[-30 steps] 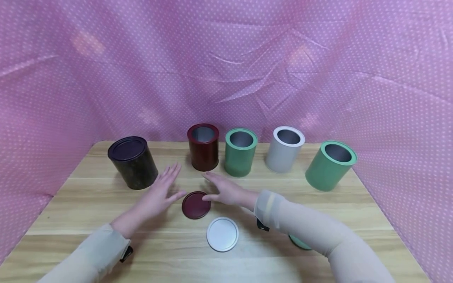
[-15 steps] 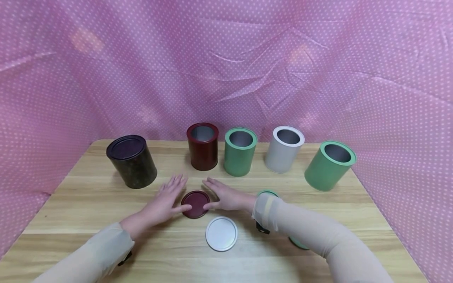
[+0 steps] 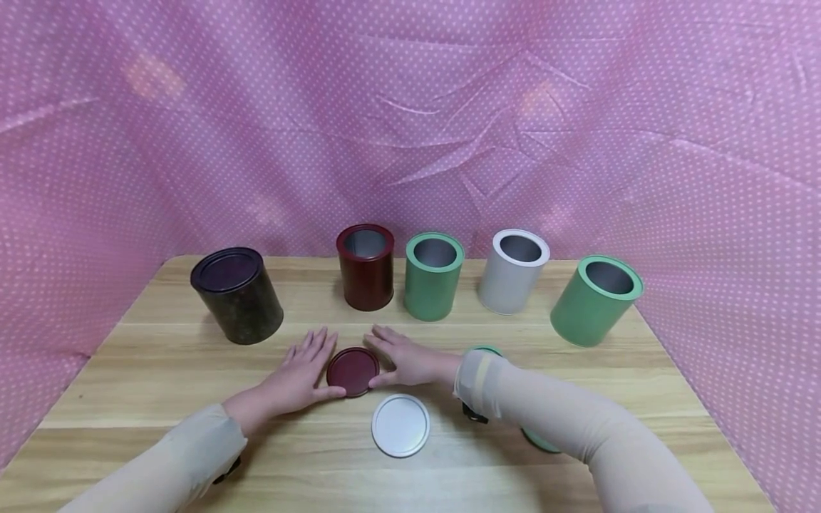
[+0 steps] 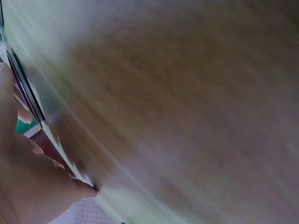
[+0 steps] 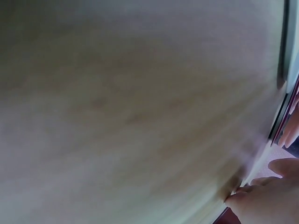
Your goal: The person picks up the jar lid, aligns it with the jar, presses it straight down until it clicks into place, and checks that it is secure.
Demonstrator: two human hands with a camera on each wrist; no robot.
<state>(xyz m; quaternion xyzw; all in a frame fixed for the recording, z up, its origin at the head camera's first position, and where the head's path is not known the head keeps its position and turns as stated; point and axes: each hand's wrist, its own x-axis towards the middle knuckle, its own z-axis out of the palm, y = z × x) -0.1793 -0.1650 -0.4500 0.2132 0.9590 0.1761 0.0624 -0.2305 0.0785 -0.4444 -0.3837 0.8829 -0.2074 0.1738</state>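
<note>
A dark red round lid (image 3: 353, 372) lies flat on the wooden table between the two hands. My left hand (image 3: 296, 379) is at its left, fingers straight and spread, the thumb at the lid's near left edge. On the other side my right hand (image 3: 410, 360) reaches in with fingers extended and its thumb at the right edge. Whether the thumbs press on the lid is hard to tell. The wrist views catch the lid (image 4: 28, 91) only edge-on, beside the fingers. Behind stands a dark red can (image 3: 367, 274), its top uncovered.
A white lid (image 3: 400, 425) lies nearer the front. Green lids (image 3: 539, 440) are partly covered by the right sleeve. A lidded black can (image 3: 239, 296), green cans (image 3: 433, 278) and a white can (image 3: 513, 274) stand behind. Pink dotted cloth (image 3: 410, 107) encloses the table.
My left hand has come right and nearer the front, closing on the red lid's left side. The right hand has dropped slightly beside it. The lid itself has barely moved.
</note>
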